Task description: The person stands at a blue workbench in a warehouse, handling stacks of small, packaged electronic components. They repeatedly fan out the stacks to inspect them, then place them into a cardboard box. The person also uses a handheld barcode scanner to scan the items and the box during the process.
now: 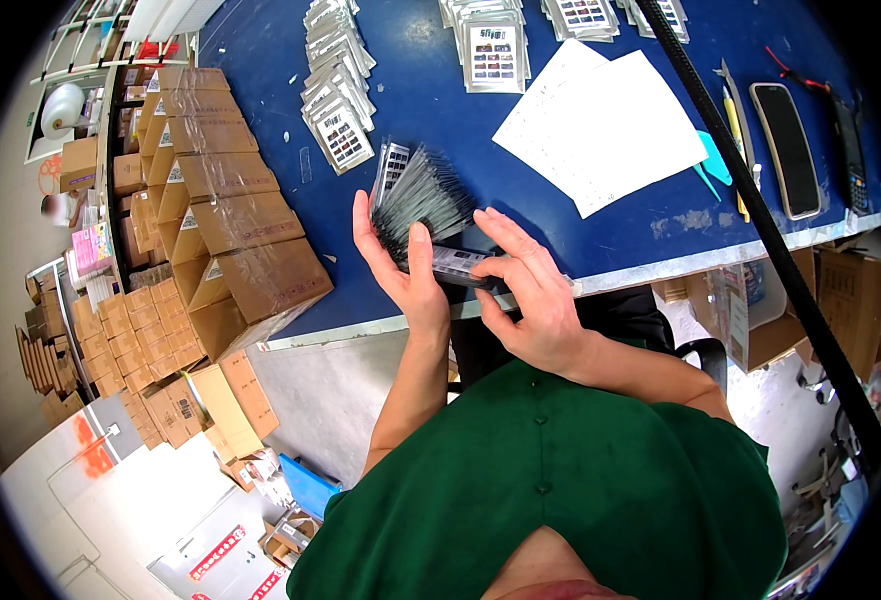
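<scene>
A fanned stack of thin clear packets (423, 205) is spread above the front edge of the blue table. My left hand (408, 265) is closed around the stack's left side, its thumb lying across the packets. At the stack's lower right end, my right hand (531, 300) pinches the packets by a printed card (458, 264), with the thumb below and the index finger on top. The other fingers of that hand are bent over the edge. Motion and glare hide the single packets in the middle of the fan.
Similar packets lie in an overlapping row (339, 95) and in piles (494, 55) farther back. White paper sheets (611, 125), a yellow pen (734, 120), a phone (787, 150) and a black handheld device (849, 150) are at right. Cardboard boxes (246, 220) line the left edge. A black pole (761, 210) crosses the right side.
</scene>
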Tool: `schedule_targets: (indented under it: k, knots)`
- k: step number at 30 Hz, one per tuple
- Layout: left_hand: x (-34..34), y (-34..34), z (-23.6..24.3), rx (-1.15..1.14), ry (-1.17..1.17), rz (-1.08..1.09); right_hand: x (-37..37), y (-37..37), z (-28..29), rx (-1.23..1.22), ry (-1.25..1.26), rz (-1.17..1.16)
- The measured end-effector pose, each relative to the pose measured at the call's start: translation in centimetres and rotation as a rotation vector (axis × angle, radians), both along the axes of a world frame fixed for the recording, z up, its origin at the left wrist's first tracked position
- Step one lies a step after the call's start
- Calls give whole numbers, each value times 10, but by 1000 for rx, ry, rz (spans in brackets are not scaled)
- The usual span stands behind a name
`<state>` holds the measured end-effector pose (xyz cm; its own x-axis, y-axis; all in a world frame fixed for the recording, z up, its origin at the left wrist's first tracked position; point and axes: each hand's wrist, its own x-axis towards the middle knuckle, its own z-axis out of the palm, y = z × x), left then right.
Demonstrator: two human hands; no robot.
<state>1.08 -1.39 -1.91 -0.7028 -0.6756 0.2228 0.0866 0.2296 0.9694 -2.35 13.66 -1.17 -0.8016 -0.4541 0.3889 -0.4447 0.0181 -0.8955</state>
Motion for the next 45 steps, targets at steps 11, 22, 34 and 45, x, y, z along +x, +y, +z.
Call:
schedule_targets:
  k: [11, 22, 34, 45]
  knots:
    - [0, -1, -2, 10, 2, -3, -1, 1, -1, -20, 18, -5]
    - [-3, 2, 0, 70, -38, 53, -7, -2, 5, 107, -141, 49]
    - [-3, 2, 0, 46, -18, 47, -6, -3, 0, 136, -40, 30]
    - [-4, 2, 4, 4, -46, 54, -1, -8, -6, 68, 91, -105]
